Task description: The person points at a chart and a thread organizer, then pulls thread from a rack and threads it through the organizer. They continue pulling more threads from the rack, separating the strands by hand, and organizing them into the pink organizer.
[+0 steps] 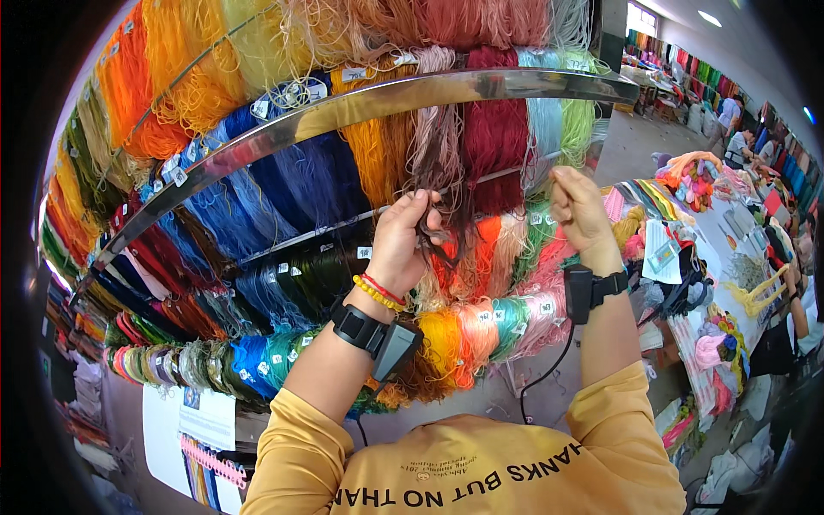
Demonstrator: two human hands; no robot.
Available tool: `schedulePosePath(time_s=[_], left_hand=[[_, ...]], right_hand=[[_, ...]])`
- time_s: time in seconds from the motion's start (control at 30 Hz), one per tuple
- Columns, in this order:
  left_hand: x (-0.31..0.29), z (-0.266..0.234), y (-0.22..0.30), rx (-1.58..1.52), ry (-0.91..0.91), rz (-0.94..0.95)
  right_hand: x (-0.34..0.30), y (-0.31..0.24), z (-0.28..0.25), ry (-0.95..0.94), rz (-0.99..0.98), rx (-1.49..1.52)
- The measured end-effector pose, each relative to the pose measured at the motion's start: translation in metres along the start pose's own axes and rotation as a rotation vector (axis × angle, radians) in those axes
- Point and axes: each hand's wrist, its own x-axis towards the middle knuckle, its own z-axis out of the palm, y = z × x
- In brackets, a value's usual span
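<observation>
My left hand is closed round a bunch of dark brown thread, which hangs from the rack in front of a maroon hank. Some loose ends of it droop beside the fingers. To the right, my right hand is raised with its fingers curled and pressed together. Whatever those fingers hold, if anything, is too fine to make out. Just above that hand hang a pale blue hank and a light green hank. Black devices are strapped to both wrists.
A curved metal bar crosses in front of the hanging hanks. Lower rows hold blue hanks, orange hanks and several others with small tags. At right, a white table carries heaped thread. A co-worker's arm reaches over it.
</observation>
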Motion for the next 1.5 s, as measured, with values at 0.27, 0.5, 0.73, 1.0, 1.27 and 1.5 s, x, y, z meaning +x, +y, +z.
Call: schedulePosePath(time_s=[0.27, 0.5, 0.73, 1.0, 1.27, 1.5], left_hand=[[-0.009, 0.007, -0.002, 0.072, -0.025, -0.036], [-0.012, 0.008, 0.000, 0.067, -0.074, -0.072], [-0.018, 0.012, 0.002, 0.090, -0.129, -0.084], [-0.016, 0.002, -0.003, 0.248, -0.097, -0.042], [-0.013, 0.003, -0.010, 0.309, -0.028, 0.008], [-0.014, 0.005, -0.007, 0.083, 0.118, 0.055]], right_hand=[[-0.001, 0.016, 0.017, 0.424, -0.649, -0.879], [-0.001, 0.044, 0.092, 0.047, -0.085, -0.480], [0.010, 0.052, 0.087, -0.081, 0.114, -0.204], [0.010, 0.052, 0.094, 0.193, -0.189, -0.228], [0.017, 0.048, 0.109, 0.047, 0.033, -0.322], [0.017, 0.062, 0.096, 0.182, -0.157, -0.246]])
